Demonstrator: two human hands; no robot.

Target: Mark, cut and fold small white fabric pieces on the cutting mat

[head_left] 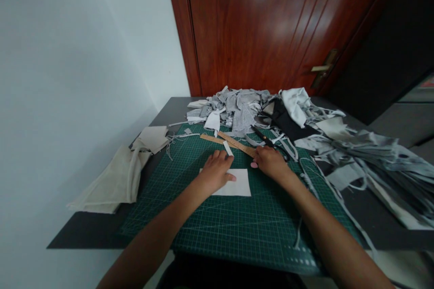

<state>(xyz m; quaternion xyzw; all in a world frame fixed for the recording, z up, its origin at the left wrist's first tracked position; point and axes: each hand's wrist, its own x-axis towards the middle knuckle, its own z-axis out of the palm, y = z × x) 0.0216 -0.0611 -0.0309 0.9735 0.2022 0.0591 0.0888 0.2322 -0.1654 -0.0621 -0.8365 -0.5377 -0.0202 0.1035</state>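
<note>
My left hand (219, 170) rests over the left part of a white fabric rectangle (239, 185), thumb apart from the fingers. A small white strip (228, 148) lies just beyond its fingertips. My right hand (269, 160) has its fingers closed at the near end of a wooden ruler (235, 143); whether it grips the ruler is hard to tell. Another wooden ruler (212, 139) crosses under the far end of the first. A pink oval piece (254, 165) sits beside my right fingertips. Black scissors (262, 135) lie beyond my right hand, their handles partly hidden.
A green cutting mat (237, 235) covers the middle of the dark table (88, 230). Grey and white scraps (237, 108) are heaped at the back, and grey strips (383, 158) at the right. Beige cloth (115, 180) hangs over the left edge, beside the wall.
</note>
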